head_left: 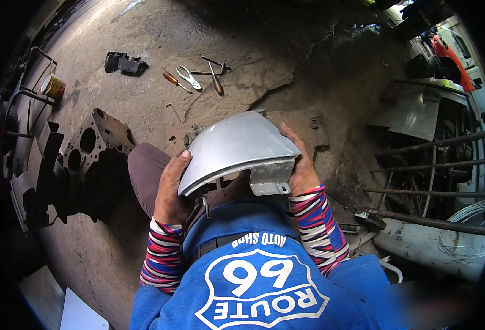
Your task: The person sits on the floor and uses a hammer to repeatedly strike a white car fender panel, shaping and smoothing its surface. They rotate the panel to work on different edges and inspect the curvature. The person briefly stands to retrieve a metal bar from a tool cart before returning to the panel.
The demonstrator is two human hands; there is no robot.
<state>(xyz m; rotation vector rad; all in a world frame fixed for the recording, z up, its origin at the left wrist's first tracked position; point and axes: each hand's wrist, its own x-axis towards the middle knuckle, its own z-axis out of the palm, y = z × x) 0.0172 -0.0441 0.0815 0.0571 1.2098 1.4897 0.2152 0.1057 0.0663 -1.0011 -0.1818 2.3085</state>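
Observation:
A curved silver sheet-metal panel [237, 144], which looks like a cut piece of car bodywork, is held up in front of my lap. My left hand [171, 187] grips its left end, with the thumb along the edge. At the other end my right hand [304, 164] holds the side edge. A folded flange with a small hole hangs from the panel's near right side. Fingers of both hands are partly hidden behind the metal. On the floor beyond lie an orange-handled screwdriver [171, 78], pliers [189, 78] and a brown-handled screwdriver [217, 84].
A black part [125, 64] and a thin bent rod [173, 111] lie on the concrete. Holed, rusty metal [106, 135] stands at left, near a can [53, 86] on a bar frame. A metal rack [435, 164] and a pale cylinder [413, 245] are at right.

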